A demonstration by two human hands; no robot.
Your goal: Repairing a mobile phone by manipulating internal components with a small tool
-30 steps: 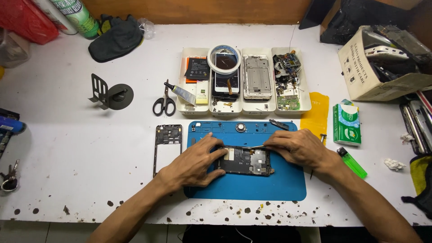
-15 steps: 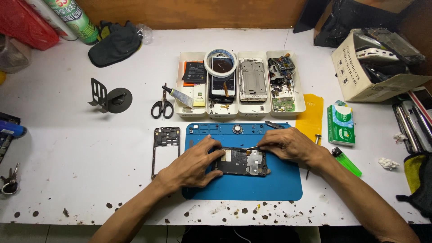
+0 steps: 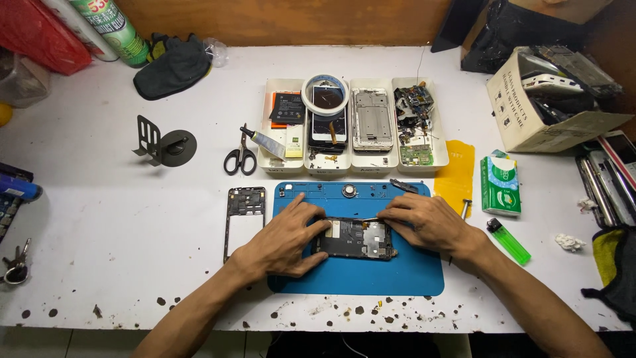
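Note:
An opened phone body with bare circuit boards lies on a blue work mat. My left hand rests on the mat and holds the phone's left end with thumb and fingers. Gripped in my right hand is a thin metal tool, whose tip lies along the phone's top edge. A black phone frame lies just left of the mat.
Four white trays of phone parts stand behind the mat, a tape ring on them. Scissors, a black stand, a yellow sheet, a green box and a green lighter surround it. A carton stands at far right.
Both hands stay on the phone; the right hand has shifted slightly along its top edge. The view has drifted a little.

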